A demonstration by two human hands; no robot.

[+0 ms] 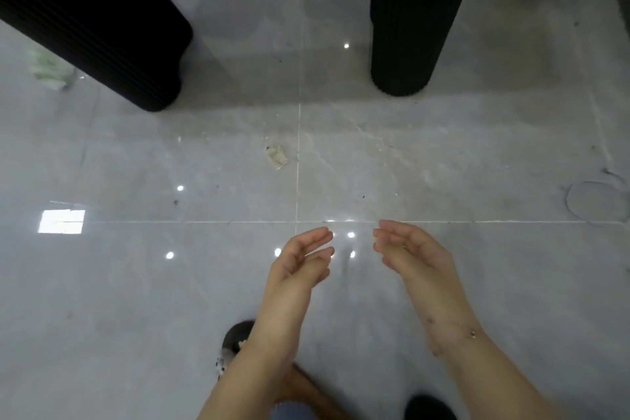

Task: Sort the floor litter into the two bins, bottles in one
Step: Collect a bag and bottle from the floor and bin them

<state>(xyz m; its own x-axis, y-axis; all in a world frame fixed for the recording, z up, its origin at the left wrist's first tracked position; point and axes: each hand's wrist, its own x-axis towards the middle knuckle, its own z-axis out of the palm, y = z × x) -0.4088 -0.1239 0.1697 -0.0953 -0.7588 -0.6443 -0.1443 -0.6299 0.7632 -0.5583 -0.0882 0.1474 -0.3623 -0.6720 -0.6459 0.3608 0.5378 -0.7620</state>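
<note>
Glossy grey floor tiles [443, 147] spread out beneath you, throwing back ceiling lights. Two black ribbed bins stand ahead: the left bin [102, 27] leans across the upper corner, the right bin [409, 17] rises upright. A small crumpled scrap of paper [276, 156] lies between them and your hands, just left of the grout line. A blurred greenish wrapper [49, 70] sits beside the left bin. Your left hand [300, 259] and right hand [409, 252] hover apart, palms facing, fingers loosely extended, holding nothing.
</note>
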